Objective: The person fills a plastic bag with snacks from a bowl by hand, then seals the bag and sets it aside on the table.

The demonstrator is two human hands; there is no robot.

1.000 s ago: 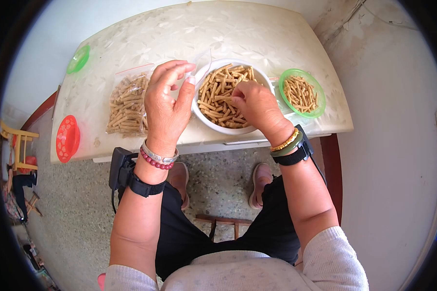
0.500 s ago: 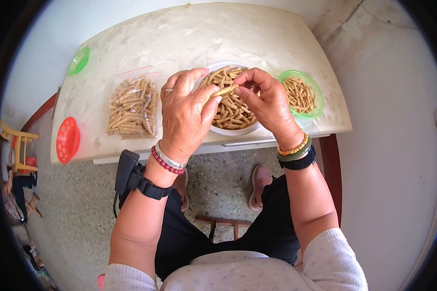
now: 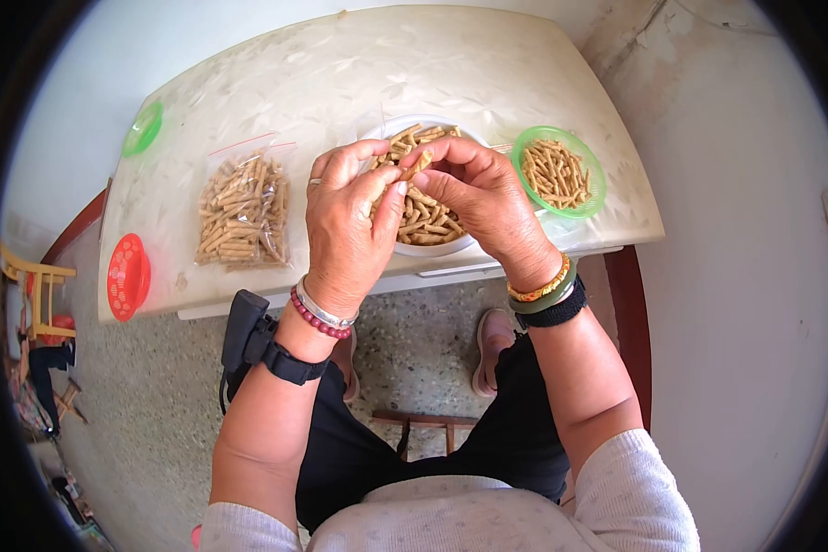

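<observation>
Above the white bowl (image 3: 470,128), both hands meet around one short tan stick (image 3: 419,166) that looks like a dried root or crunchy snack piece. My left hand (image 3: 345,216) has its thumb and index finger pinched at the stick's lower end. From the other side, the thumb and index finger of my right hand (image 3: 488,198) close on it. Similar tan sticks (image 3: 425,225) fill the bowl, partly hidden by my hands. A thin clear plastic edge (image 3: 383,120) stands up just behind my left fingers.
A clear zip bag (image 3: 244,207) of sticks lies to the left. On the right, a green basket (image 3: 601,184) holds thinner-looking sticks. A red basket (image 3: 129,276) and a green dish (image 3: 143,129) rest at the table's left edge. A wall borders the right side.
My right hand has moved left, closer to my left hand. The stick now tilts more upright between the fingers. The whole view has shifted slightly.
</observation>
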